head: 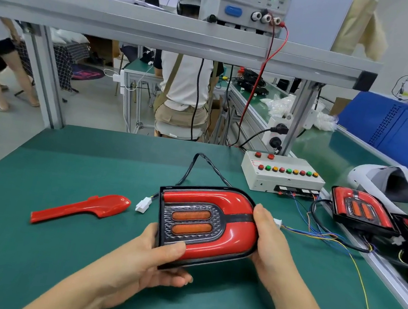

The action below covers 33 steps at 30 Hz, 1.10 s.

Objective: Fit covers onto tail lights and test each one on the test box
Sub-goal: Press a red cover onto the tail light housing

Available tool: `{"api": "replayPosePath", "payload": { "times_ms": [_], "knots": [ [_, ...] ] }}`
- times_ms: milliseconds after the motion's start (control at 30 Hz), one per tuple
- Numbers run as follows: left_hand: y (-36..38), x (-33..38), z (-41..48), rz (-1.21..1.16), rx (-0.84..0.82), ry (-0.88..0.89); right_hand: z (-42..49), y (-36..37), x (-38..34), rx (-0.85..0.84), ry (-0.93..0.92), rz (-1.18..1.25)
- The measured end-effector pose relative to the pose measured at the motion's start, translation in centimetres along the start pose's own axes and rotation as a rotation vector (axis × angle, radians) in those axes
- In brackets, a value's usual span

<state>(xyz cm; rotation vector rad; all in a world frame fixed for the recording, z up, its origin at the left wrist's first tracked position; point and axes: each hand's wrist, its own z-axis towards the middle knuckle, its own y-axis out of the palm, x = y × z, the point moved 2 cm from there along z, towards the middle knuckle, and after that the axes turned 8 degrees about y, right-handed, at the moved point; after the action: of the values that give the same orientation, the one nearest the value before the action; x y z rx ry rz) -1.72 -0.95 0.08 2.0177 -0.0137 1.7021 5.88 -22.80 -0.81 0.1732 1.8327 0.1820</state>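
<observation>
A red tail light (207,225) with a black rim and two orange inserts is held above the green table. My left hand (155,261) grips its near left corner, thumb on top. My right hand (268,239) grips its rounded right end. A black cable runs from the light's back to a white connector (144,204) lying on the table. A loose red cover piece (81,208) lies on the table to the left. The white test box (282,175) with coloured buttons stands at the back right, its thin wires ending in a white plug (277,222) behind my right hand.
A second tail light (363,212) lies among black cables on the right beyond the aluminium rail (378,270). A power supply (252,2) sits on the overhead shelf with red and black leads hanging down. A seated person (184,90) and another standing at the left are behind the bench.
</observation>
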Motion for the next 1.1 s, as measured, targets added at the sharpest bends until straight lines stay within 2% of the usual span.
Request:
{"api": "replayPosePath", "payload": {
  "times_ms": [67,100,200,267,367,433,533,667,867,933,1100],
  "knots": [
    [-0.2,0.1,0.3,0.017,-0.034,-0.029,0.2,-0.1,0.0,0.036,-0.001,-0.037],
    [-0.4,0.3,0.6,0.029,0.005,-0.002,0.2,-0.2,0.0,0.04,-0.003,-0.044],
    [-1.3,0.9,1.3,0.111,0.33,0.138,0.3,-0.4,0.0,0.036,0.009,-0.1],
    [-1.8,1.8,1.1,0.284,0.386,0.227,0.1,-0.3,0.2,0.021,0.024,-0.146],
    [-2.0,2.1,1.8,0.45,0.468,0.128,-0.1,0.0,0.3,0.018,0.012,-0.22],
    [-2.3,2.0,2.0,0.532,0.43,0.033,-0.3,0.1,0.2,0.013,0.012,-0.258],
    [-1.5,2.4,1.8,0.727,0.254,0.043,-0.5,0.0,-0.1,-0.009,0.027,-0.302],
    [-1.4,2.6,1.0,0.633,0.182,0.054,-0.6,-0.1,-0.5,0.017,-0.017,-0.277],
    [-0.9,1.4,0.5,0.389,0.256,-0.072,-0.7,0.0,-0.6,0.047,0.011,-0.195],
    [-0.7,1.4,0.4,0.446,0.248,-0.109,-0.7,0.1,-0.4,0.038,0.0,-0.271],
    [-1.0,2.0,0.7,0.808,0.16,-0.084,-0.6,0.1,-0.2,0.033,-0.019,-0.348]
  ]
}}
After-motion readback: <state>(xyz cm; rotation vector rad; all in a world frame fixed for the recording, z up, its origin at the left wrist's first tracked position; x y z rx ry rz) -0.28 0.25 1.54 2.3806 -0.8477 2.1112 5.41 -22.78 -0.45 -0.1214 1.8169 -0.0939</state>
